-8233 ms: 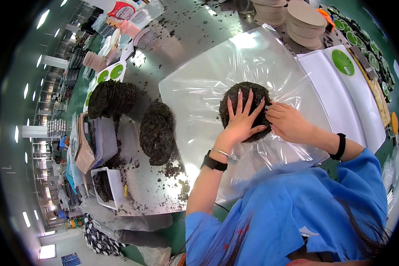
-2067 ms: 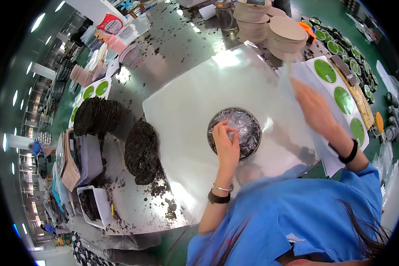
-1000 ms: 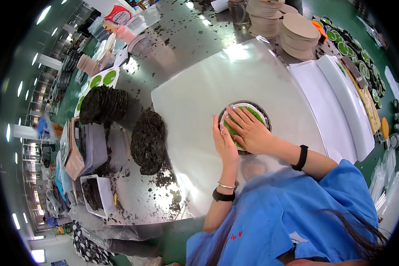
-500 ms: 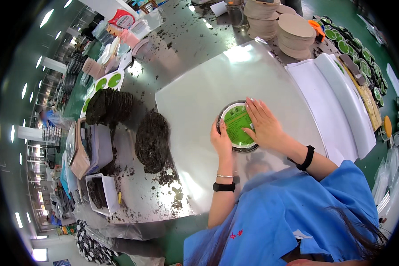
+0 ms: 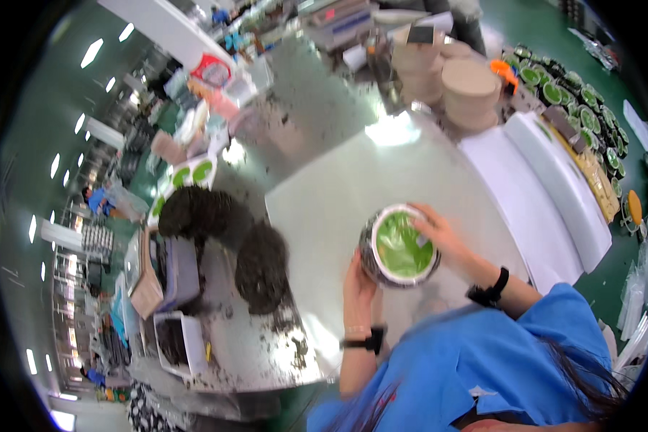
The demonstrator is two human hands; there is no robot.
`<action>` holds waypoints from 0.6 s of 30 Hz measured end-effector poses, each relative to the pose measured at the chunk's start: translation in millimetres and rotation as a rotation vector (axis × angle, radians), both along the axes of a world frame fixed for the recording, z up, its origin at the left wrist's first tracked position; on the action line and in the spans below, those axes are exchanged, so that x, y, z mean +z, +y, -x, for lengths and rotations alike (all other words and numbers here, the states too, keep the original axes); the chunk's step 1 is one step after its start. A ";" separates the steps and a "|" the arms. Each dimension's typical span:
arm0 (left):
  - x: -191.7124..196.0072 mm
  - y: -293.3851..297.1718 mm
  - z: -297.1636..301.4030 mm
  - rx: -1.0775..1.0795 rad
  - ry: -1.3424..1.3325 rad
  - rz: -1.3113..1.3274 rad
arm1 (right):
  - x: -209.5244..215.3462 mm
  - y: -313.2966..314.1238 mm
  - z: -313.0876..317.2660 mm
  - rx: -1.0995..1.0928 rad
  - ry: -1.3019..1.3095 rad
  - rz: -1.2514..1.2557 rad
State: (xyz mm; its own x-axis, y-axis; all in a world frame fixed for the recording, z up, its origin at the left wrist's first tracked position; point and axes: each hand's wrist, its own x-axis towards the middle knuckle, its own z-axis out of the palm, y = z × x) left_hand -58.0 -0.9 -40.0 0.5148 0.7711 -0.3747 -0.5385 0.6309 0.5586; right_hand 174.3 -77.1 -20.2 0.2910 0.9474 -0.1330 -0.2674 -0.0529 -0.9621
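Since half a second ago, both my hands have slid outward off the green top and now sit on the rim of the round plastic-wrapped dark cake with a green round label (image 5: 399, 246). My left hand (image 5: 357, 279) cups its edge at about 8 o'clock, fingers loosely curled against the side, not closed around it. My right hand (image 5: 439, 232) lies half open over the rim at 2 o'clock, fingertips touching the label's edge.

The cake rests on the pale grey sheet-covered table (image 5: 338, 194), near its front edge and close to my body. Open sheet spreads toward 12 and 10 o'clock. At 9 o'clock, just off the sheet's left edge, stand two dark loose heaps of crumbled leaf (image 5: 261, 265). At 1 o'clock, well apart, are stacks of round tan paper discs (image 5: 469, 92); a long white tray (image 5: 547, 194) runs along 3 o'clock.
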 end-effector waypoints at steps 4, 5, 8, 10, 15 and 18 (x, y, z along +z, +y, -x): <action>-0.2 9.4 -4.7 -0.063 0.075 0.058 | 8.5 4.7 -20.5 0.007 -0.477 -0.328; 40.0 -12.5 -9.8 -0.087 0.278 -0.297 | 29.5 1.8 -22.2 0.038 -0.519 -0.405; 14.8 -12.6 5.8 -0.039 0.302 -0.351 | 59.3 -4.1 -24.5 0.205 -0.365 -0.228; 13.6 6.1 -3.7 -0.095 0.142 -0.238 | 49.0 -4.9 -41.3 0.305 -0.213 -0.007; 26.9 3.2 -4.7 0.272 0.725 -0.590 | 32.5 -34.2 -192.3 -0.157 -0.083 0.018; 18.3 2.8 -4.1 0.263 0.764 -0.725 | 36.1 -69.0 -309.3 -0.697 0.246 -0.411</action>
State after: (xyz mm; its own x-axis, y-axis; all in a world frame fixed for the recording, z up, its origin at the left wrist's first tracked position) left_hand -53.9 2.0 -21.7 0.1252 0.9901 0.0633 0.0393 -0.0686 0.9969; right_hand 483.6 -146.1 15.8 0.8344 0.5492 0.0472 -0.3135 0.5433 -0.7788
